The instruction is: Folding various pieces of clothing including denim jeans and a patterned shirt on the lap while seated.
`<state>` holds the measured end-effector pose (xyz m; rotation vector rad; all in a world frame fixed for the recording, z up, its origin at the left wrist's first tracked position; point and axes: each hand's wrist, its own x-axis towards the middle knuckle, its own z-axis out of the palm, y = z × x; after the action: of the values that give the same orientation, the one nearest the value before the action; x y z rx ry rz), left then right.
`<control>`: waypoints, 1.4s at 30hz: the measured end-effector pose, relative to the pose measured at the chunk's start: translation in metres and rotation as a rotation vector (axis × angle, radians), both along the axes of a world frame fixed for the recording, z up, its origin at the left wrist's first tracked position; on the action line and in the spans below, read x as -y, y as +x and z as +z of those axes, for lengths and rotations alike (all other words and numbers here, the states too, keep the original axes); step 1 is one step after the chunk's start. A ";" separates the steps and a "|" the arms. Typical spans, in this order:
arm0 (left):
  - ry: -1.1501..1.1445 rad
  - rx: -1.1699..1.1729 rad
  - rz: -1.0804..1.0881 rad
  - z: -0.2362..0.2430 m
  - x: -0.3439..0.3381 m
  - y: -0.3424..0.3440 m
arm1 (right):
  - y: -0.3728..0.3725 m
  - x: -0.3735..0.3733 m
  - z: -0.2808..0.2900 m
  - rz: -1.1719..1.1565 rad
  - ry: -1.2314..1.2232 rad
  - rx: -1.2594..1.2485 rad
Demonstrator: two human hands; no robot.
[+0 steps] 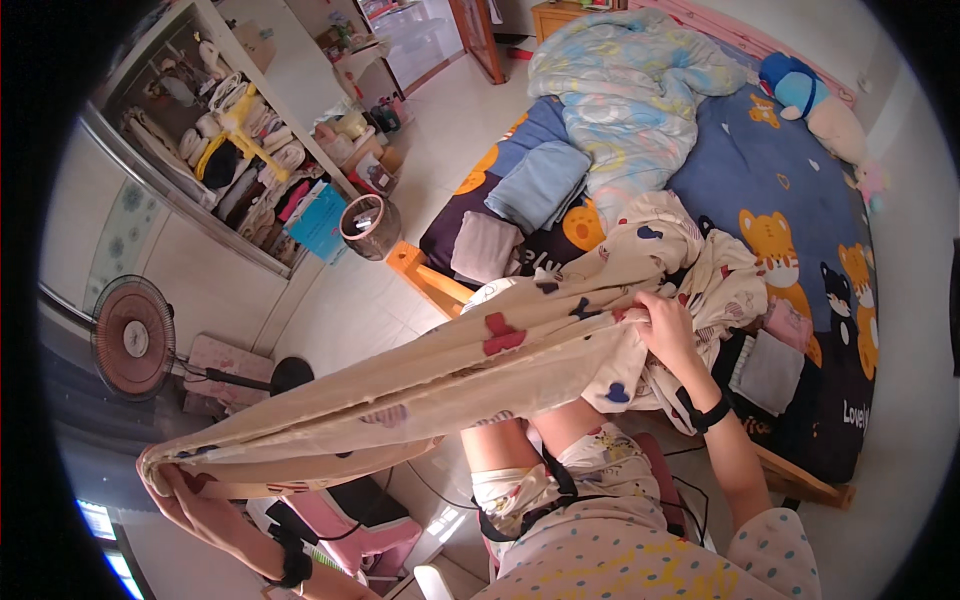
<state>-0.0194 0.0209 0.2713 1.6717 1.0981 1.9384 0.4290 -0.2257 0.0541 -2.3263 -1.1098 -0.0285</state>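
Note:
A large cream bedding cloth [400, 375] with red and dark blue patches stretches across my front, from far left to the bed. Whether it is a sheet or a quilt cover I cannot tell. My left hand [185, 500], out at the lower left, grips its gathered end. Closer to the bed, my right hand [660, 328] is closed on the cloth's edge. Between the hands the fabric hangs in long folds above my knees. The rest of it lies bunched on the bed [720, 170], beyond my right hand.
On the bed lie a rumpled light quilt [630, 80], folded blue cloth [540, 185], folded grey cloth [770, 370] and a plush toy [815, 100]. At left stand a fan [135, 338], an open wardrobe [230, 150] and a round bin [370, 228]. Cables run near my legs.

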 end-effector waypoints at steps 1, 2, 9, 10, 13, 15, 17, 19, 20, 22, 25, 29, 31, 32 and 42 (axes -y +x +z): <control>-0.029 0.026 -0.005 -0.003 -0.009 -0.015 | 0.002 0.002 -0.007 -0.033 -0.059 0.014; -0.026 0.025 -0.004 -0.007 -0.017 -0.029 | 0.003 0.004 -0.013 -0.032 -0.057 0.013; -0.013 0.050 0.019 -0.009 -0.022 -0.055 | 0.013 0.023 -0.045 0.110 0.030 -0.249; 0.001 0.066 0.015 -0.009 -0.023 -0.054 | 0.014 0.026 -0.048 0.236 0.081 -0.441; -0.042 0.049 0.091 -0.007 -0.028 -0.046 | 0.010 0.031 -0.024 0.404 -0.106 -0.548; -0.051 0.037 0.076 -0.011 -0.041 -0.055 | 0.020 0.043 0.005 0.462 -0.154 -0.531; -0.058 0.008 0.099 -0.016 -0.051 -0.065 | 0.026 0.052 0.047 0.306 0.054 -0.610; -0.094 0.032 0.089 -0.023 -0.062 -0.064 | 0.042 0.080 0.066 0.081 0.342 -0.425; -0.127 0.050 0.102 -0.029 -0.065 -0.067 | 0.050 0.085 0.088 0.081 0.254 -0.583; -0.118 0.075 0.073 -0.039 -0.070 -0.073 | 0.069 0.095 0.099 0.148 0.214 -0.565; -0.144 0.004 0.082 -0.051 -0.074 -0.088 | 0.085 0.111 0.096 0.095 0.148 -0.346; -0.218 0.054 0.073 -0.060 -0.057 -0.113 | 0.107 0.129 0.085 -0.061 0.272 -0.339; -0.291 0.061 -0.088 -0.086 -0.050 -0.143 | 0.105 0.131 0.086 -0.084 0.269 -0.297; -0.353 0.062 -0.242 -0.094 -0.046 -0.158 | 0.106 0.130 0.083 -0.098 0.274 -0.264; -0.900 -0.361 -0.336 -0.120 0.031 -0.167 | 0.084 0.086 0.013 0.232 -0.065 -0.443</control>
<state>-0.1868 -0.0103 0.1510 1.5298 1.4044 0.7391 0.5130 -0.3121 0.0668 -2.0973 -1.1464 0.5870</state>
